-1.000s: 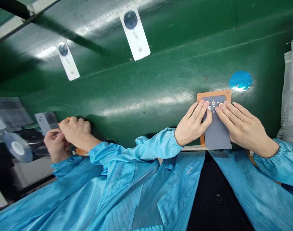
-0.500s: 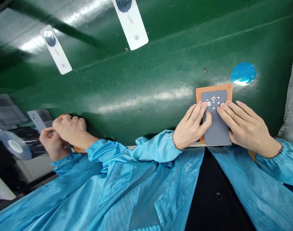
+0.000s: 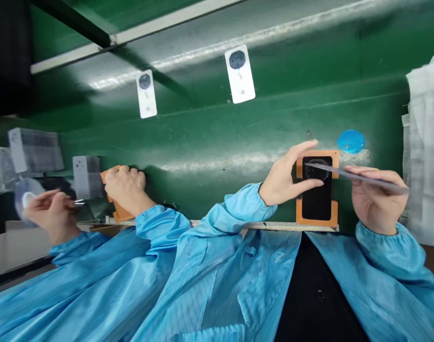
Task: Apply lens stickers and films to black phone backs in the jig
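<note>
My right hand [image 3: 377, 204] grips a thin grey phone back cover [image 3: 366, 176], held up nearly edge-on to me. Its far end reaches over an orange fixture [image 3: 316, 221] with a black rectangular middle [image 3: 316, 199] showing a round camera outline. At the fixture's left side is my left hand [image 3: 283, 175], open, thumb and fingers spread apart around the cover's far end. Whether the left thumb touches the black surface I cannot tell.
A blue disc [image 3: 351, 141] lies beyond the fixture. Two white phone back covers [image 3: 241, 85] [image 3: 146, 99] lie farther off. At left, a co-worker's hands [image 3: 126, 187] work by another orange fixture [image 3: 120, 211] and stacked covers [image 3: 87, 178]. White cloth-like material [image 3: 425, 142] stands at right.
Both hands were flat on the grey cover lying in the fixture. My right hand has lifted the cover up and rightward, uncovering the black middle; my left hand has come off it.
</note>
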`<state>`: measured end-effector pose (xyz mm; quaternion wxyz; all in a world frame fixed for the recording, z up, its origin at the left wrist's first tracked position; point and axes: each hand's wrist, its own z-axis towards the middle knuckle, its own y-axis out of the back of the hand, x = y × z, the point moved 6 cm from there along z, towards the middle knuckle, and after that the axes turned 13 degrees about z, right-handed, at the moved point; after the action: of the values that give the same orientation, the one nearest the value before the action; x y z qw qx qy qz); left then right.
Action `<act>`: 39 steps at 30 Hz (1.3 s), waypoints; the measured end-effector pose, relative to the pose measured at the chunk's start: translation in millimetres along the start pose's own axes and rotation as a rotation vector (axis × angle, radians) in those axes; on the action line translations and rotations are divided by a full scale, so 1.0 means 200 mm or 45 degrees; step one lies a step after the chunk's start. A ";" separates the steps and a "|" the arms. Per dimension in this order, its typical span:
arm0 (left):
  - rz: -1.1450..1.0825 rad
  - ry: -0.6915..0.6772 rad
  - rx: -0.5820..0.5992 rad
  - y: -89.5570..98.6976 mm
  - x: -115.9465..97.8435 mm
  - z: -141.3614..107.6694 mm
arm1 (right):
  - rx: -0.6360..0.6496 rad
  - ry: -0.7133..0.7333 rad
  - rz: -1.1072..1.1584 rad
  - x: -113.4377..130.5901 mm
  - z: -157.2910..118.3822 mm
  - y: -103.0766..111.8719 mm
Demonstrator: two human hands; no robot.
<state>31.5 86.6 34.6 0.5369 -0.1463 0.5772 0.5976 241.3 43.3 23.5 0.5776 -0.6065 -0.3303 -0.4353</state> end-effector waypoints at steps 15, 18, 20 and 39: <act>0.204 -0.326 -0.371 -0.02 -0.18 0.11 | -0.111 -0.470 0.960 -0.24 0.11 -0.05; 0.342 -0.357 -0.371 -0.03 -0.18 0.11 | -0.073 -0.445 0.827 -0.27 0.13 -0.04; 0.404 -0.390 -0.399 -0.02 -0.18 0.11 | -0.054 -0.441 0.728 -0.27 0.13 -0.03; -0.038 -0.094 -0.068 0.08 -0.05 0.23 | 0.093 0.068 -0.354 0.00 0.20 -0.10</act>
<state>43.6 125.0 64.2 0.5625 -0.1470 0.5388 0.6096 229.4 84.9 32.4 0.5421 -0.5216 -0.4113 -0.5147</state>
